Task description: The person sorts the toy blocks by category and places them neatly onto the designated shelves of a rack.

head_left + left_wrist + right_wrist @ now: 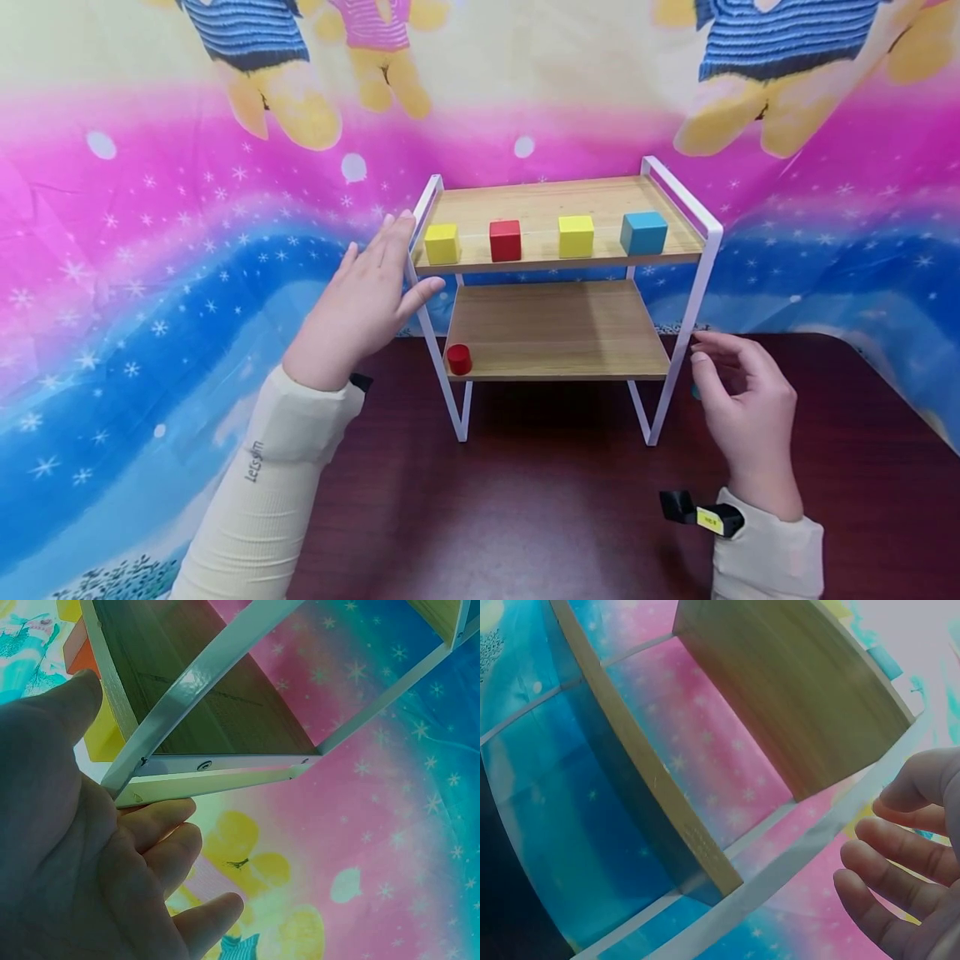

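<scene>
My left hand (358, 304) is at the upper left of a two-tier wooden shelf (555, 321) with a white frame, fingers straight and beside the frame, thumb out toward the left yellow cube (442, 244). Along the top board's front edge follow a red cube (505, 241), another yellow cube (576, 237) and a blue cube (643, 233). On the lower board's front left corner stands a red cylinder (459, 359). My right hand (746, 408) hovers right of the shelf, fingers loosely bent, nothing between them in the right wrist view (907, 847). Behind its fingertips, a teal thing (695, 392) is mostly hidden.
The shelf stands on a dark reddish-brown table (510, 517). Behind it hangs a colourful cloth (187, 217) printed with bears and snowflakes. The white side rails (686, 200) rise above the top board at both ends. A black strap (731, 518) sits on the right wrist.
</scene>
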Available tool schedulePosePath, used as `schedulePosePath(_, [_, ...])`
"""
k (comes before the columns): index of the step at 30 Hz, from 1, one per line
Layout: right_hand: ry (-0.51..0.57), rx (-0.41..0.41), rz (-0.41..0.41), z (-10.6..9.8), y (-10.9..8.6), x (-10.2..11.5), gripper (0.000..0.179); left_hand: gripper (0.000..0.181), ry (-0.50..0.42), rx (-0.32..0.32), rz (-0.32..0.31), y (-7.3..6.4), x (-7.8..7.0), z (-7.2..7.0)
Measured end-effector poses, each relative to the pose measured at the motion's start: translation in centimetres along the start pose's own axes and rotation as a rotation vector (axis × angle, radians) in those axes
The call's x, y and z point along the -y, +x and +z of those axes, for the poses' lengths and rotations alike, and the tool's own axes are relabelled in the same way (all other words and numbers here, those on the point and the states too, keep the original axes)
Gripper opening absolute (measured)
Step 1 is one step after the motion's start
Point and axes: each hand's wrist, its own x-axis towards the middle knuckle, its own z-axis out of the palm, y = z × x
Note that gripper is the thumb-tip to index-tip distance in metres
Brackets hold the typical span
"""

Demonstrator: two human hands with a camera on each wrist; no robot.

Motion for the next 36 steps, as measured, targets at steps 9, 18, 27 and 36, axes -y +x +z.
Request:
schedulePosePath(9, [-0.049,0.012,0.090,0.0,-0.1,-1.7,0.025,0.090,-0.007,0.002,0.003,-0.1,-0.1,-0.1])
schedulePosePath(18, [-0.106,0.027,0.177,0.2,-0.1,-4.2,0.025,0.090,-0.001,0.001,0.008,0.0,-0.1,-0.3])
schedulePosePath(27, [-0.197,0.146,0.347,0.6,-0.6,-7.1,0.030,0.089,-0.004,0.000,0.009,0.0,0.0,-0.2])
schedulePosePath(36, [-0.215,0.232,0.515,0.7,-1.1,-9.3,0.039,0.091,-0.012,0.003,-0.001,-0.1,-0.1,-0.2])
